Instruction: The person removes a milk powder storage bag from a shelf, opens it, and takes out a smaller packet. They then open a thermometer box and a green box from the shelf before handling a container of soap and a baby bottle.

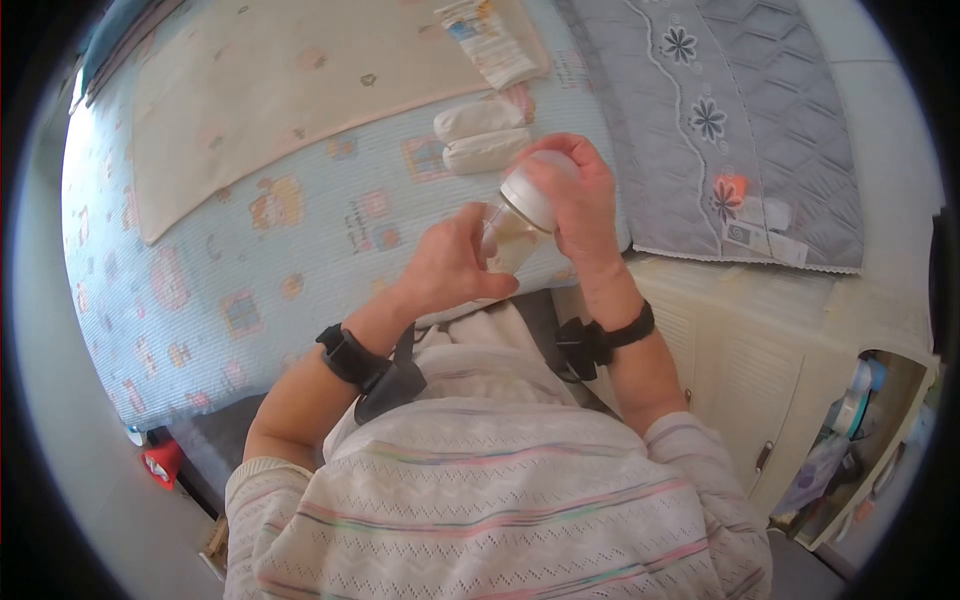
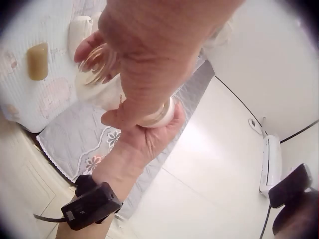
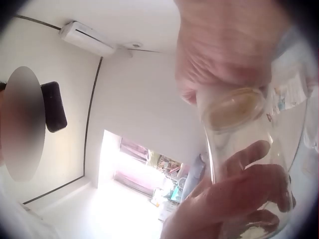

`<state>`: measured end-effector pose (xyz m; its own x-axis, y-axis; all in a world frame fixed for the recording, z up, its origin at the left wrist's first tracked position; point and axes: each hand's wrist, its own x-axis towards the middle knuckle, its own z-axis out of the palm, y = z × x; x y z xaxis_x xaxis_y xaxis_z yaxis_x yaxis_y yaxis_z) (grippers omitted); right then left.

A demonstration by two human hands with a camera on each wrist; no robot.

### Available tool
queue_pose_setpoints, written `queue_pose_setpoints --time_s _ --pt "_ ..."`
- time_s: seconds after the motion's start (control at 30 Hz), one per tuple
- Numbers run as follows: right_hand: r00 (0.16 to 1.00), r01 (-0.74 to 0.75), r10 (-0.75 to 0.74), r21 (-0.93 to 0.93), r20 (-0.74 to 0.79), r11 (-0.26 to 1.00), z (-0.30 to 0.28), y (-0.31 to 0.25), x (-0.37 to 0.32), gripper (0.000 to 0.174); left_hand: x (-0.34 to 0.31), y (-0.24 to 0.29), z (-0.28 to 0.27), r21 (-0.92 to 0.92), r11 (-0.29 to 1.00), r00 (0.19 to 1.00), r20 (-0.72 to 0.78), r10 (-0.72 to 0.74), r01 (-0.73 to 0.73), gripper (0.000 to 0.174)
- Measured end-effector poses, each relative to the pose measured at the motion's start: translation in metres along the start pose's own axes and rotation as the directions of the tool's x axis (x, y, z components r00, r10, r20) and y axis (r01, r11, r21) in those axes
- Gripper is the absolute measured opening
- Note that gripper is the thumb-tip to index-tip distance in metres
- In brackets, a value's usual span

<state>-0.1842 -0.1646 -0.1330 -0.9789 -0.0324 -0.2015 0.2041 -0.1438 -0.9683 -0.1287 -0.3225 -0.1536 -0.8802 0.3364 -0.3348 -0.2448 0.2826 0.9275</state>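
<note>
A clear baby bottle [image 1: 508,242] with a white collar [image 1: 528,200] is held tilted in front of the body, above the bed's near edge. My left hand [image 1: 450,255] wraps its fingers and thumb around the clear body; in the right wrist view those fingers [image 3: 249,184] show through the wall. At the top end, my right hand [image 1: 585,205] grips the whitish domed cap [image 1: 552,162] and collar. The bottle's round base [image 2: 97,64] faces away from the right hand in the left wrist view. Part of the cap is hidden behind the right fingers.
Two white oblong bundles [image 1: 487,152] lie on the patterned blue bed cover [image 1: 330,240], just beyond the bottle. Behind them are a white packet [image 1: 487,42] and a beige mat [image 1: 300,90]. A grey quilted cover [image 1: 790,110] tops the cream cabinet [image 1: 730,340] at right.
</note>
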Motion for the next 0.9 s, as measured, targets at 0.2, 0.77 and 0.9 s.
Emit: queue_pose_setpoints --time_s 0.2,0.77,0.9 --pt "0.997 0.054 -0.055 0.022 0.062 0.998 -0.005 -0.012 0.0 0.019 0.01 -0.004 -0.003 -0.322 0.946 0.975 0.201 0.1 -0.03 0.049" --pt "0.979 -0.133 0.107 0.147 0.175 0.98 0.019 0.012 -0.012 0.051 -0.011 -0.007 -0.014 -0.207 0.978 0.999 0.01 -0.039 0.04 0.048" --pt "0.963 -0.156 0.105 0.198 0.248 0.968 0.032 0.011 -0.009 0.046 -0.018 -0.012 -0.035 -0.116 0.992 0.998 0.038 -0.048 0.052 0.047"
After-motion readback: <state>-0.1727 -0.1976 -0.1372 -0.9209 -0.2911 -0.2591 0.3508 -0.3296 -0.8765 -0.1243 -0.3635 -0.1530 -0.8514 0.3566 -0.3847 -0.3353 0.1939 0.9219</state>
